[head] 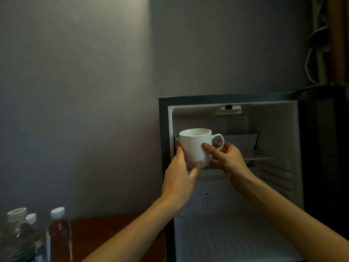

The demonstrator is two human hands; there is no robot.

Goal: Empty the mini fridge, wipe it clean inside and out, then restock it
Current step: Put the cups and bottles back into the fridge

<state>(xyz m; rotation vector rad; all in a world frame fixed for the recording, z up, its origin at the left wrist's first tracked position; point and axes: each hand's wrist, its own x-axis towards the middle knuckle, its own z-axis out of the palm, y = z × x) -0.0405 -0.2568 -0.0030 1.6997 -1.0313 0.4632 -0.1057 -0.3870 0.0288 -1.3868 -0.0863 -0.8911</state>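
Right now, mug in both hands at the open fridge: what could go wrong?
1. Slip: the left hand and right hand hold the mug mostly by fingertips; it could drop onto the fridge floor.
2. Knock: the mug is close to the fridge's left frame and level with the wire shelf; a careless move could chip it.
3. Spill: the mug's bottom is out of sight; if it holds liquid, tilting may wet the interior.
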